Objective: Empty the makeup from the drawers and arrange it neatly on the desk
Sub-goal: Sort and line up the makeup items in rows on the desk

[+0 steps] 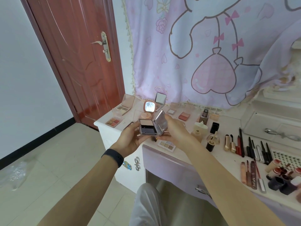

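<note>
Your left hand (pixel 130 138) holds the open compact (pixel 147 128) from beneath, thumb along its near edge and fingers curled under the base. Your right hand (pixel 175 128) grips the raised mirrored lid. The compact hangs in the air just above the surface (pixel 227 128) (towards its left end), over a small palette (pixel 166 145). Pencils (pixel 249 149) lie side by side further right.

Cannot see right hand (pixel 175 128) fingertips behind open compact (pixel 147 128) lid. Cannot read labels on tubes (pixel 249 175). Cropped at right edge, blurred: dark jars (pixel 276 185).
</note>
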`<action>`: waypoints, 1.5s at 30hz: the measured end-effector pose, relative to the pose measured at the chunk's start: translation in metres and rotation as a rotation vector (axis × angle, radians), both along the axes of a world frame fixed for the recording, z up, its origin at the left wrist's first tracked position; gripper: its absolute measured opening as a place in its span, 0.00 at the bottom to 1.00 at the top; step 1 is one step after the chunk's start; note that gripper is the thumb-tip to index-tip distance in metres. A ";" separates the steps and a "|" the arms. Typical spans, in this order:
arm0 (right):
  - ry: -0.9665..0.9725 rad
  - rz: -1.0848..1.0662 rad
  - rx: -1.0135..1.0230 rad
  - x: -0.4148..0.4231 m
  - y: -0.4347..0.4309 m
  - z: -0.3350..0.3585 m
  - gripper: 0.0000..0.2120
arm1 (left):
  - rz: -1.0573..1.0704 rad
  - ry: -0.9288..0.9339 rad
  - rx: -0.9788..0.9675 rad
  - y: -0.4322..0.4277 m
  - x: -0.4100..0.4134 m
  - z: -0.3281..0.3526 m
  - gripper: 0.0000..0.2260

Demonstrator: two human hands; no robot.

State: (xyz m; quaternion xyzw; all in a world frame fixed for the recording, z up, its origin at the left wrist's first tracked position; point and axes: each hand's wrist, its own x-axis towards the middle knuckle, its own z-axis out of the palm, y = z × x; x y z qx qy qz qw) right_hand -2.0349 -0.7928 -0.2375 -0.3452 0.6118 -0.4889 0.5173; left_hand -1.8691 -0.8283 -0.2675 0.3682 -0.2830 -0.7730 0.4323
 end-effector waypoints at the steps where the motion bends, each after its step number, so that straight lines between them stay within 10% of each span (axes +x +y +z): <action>1: -0.031 0.001 -0.001 0.001 0.000 0.000 0.19 | -0.004 -0.037 -0.017 -0.003 0.003 0.002 0.14; 6: -0.046 0.044 -0.032 0.010 0.001 0.005 0.17 | -0.072 -0.358 -0.248 -0.018 0.018 0.011 0.28; 11: -0.028 0.093 -0.083 0.016 -0.005 0.009 0.16 | -0.430 -1.179 -0.737 -0.027 0.018 0.038 0.53; 15: 0.070 0.158 -0.100 0.017 -0.013 0.013 0.19 | -0.538 -1.442 -0.899 -0.045 0.012 0.049 0.27; 18: 0.104 0.165 -0.124 0.015 -0.020 0.015 0.20 | -0.507 -1.563 -0.976 -0.056 0.015 0.052 0.27; 25: 0.061 0.210 -0.160 0.014 -0.033 0.012 0.16 | -0.515 -1.626 -0.982 -0.068 0.017 0.048 0.48; 35: -0.002 0.250 -0.115 0.005 -0.083 0.021 0.18 | -0.349 -1.468 -0.901 -0.126 0.017 0.054 0.46; 41: 1.002 0.182 -0.064 -0.032 -0.117 0.000 0.19 | -0.202 -1.274 -0.744 -0.201 0.020 0.070 0.46; 45: 1.291 0.364 0.108 -0.035 -0.145 -0.021 0.20 | -0.089 -1.292 -0.676 -0.261 0.003 0.077 0.47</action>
